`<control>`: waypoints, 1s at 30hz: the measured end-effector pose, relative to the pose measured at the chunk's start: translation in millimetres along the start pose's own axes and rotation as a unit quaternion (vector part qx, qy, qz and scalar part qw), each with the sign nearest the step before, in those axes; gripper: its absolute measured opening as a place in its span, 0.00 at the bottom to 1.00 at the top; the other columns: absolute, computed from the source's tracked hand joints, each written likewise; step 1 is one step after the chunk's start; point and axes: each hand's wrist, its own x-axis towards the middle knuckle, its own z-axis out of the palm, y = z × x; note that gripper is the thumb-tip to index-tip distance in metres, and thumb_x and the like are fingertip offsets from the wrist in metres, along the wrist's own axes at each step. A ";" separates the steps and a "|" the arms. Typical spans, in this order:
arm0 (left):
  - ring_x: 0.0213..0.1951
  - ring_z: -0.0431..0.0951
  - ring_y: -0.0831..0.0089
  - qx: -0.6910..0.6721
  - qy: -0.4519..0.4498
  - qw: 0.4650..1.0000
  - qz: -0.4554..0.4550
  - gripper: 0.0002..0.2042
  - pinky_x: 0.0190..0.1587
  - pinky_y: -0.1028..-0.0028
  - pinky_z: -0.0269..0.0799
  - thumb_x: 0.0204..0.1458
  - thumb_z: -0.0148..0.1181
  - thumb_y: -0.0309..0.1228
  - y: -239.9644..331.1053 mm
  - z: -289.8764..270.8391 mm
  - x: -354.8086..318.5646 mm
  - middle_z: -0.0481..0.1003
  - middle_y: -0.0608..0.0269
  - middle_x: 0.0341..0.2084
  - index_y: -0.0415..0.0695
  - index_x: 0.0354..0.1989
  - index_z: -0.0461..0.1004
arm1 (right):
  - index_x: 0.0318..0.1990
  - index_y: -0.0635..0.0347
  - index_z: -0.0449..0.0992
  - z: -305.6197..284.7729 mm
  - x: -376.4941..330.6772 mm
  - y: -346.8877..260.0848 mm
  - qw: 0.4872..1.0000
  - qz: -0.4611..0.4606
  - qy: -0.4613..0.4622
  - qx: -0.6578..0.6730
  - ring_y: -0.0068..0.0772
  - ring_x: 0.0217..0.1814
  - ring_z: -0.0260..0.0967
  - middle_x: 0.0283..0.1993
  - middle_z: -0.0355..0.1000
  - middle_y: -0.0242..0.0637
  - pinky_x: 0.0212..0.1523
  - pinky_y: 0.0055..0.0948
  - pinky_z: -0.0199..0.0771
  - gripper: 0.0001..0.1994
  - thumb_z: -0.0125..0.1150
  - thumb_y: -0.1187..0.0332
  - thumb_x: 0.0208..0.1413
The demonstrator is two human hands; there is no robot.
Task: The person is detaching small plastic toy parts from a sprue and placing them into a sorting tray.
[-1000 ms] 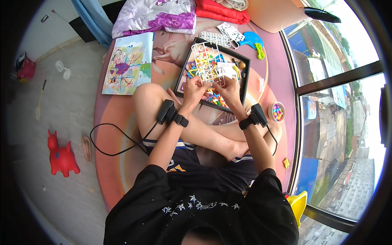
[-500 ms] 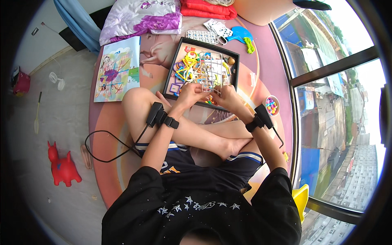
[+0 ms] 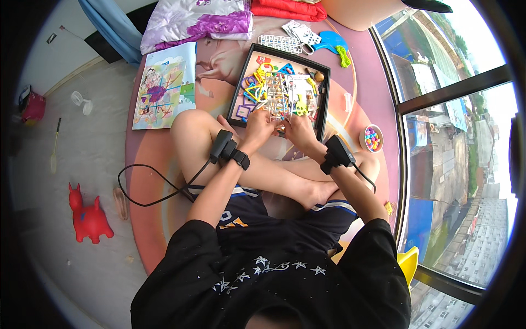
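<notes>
Step in hand, we judge: working at the near end of the white grid frame (image 3: pixel 280 94) with both hands.
Left hand (image 3: pixel 261 130) and right hand (image 3: pixel 301 131) have fingers nearly closed, pinching that end; we cannot tell whether a small piece sits between them. Frame lies over the black tray (image 3: pixel 240 85), long axis pointing away from us, exact tilt unclear. Next move, we judge, calls for steady, matched pinches.
</notes>
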 end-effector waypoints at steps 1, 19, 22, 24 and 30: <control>0.16 0.77 0.74 0.035 0.025 0.999 0.016 0.08 0.19 0.77 0.71 0.44 0.63 0.26 0.9 1.8 0.0 0.75 0.56 0.14 0.33 0.23 0.74 | 0.25 0.68 0.69 1.9 0.2 1.9 1.000 0.000 -0.001 0.002 0.55 0.21 0.67 0.17 0.66 0.53 0.24 0.45 0.68 0.07 0.53 0.72 0.48; 0.22 0.77 0.63 0.320 0.079 0.914 0.235 0.09 0.25 0.70 0.71 0.43 0.62 0.28 80.0 5.9 -21.3 0.73 0.53 0.15 0.35 0.27 0.72 | 0.60 0.69 0.48 -40.2 0.8 -42.2 0.928 -0.003 0.291 0.234 0.46 0.48 0.66 0.50 0.64 0.55 0.47 0.35 0.67 0.50 0.73 0.56 0.32; 0.27 0.79 0.67 0.150 -0.003 0.979 0.140 0.11 0.30 0.72 0.73 0.43 0.61 0.26 89.1 -4.2 -25.6 0.76 0.56 0.21 0.36 0.34 0.71 | 0.55 0.72 0.56 -53.3 1.2 -56.2 0.919 0.028 0.308 0.247 0.39 0.41 0.70 0.40 0.70 0.48 0.42 0.34 0.70 0.45 0.74 0.57 0.30; 0.33 0.78 0.67 0.052 -0.014 0.988 0.142 0.16 0.34 0.72 0.73 0.42 0.62 0.26 84.6 -16.6 -28.1 0.75 0.55 0.30 0.36 0.41 0.68 | 0.51 0.70 0.60 -47.4 -3.6 -58.5 0.924 -0.030 0.345 0.163 0.34 0.38 0.72 0.38 0.72 0.46 0.40 0.30 0.72 0.39 0.72 0.58 0.33; 0.61 0.53 0.66 -0.315 -0.185 0.926 0.097 0.37 0.59 0.68 0.54 0.36 0.50 0.19 118.1 -32.3 -45.8 0.57 0.51 0.57 0.38 0.61 0.48 | 0.50 0.72 0.61 -50.2 -14.2 -79.7 0.930 -0.022 0.316 0.187 0.41 0.35 0.72 0.37 0.72 0.46 0.33 0.33 0.73 0.42 0.72 0.53 0.29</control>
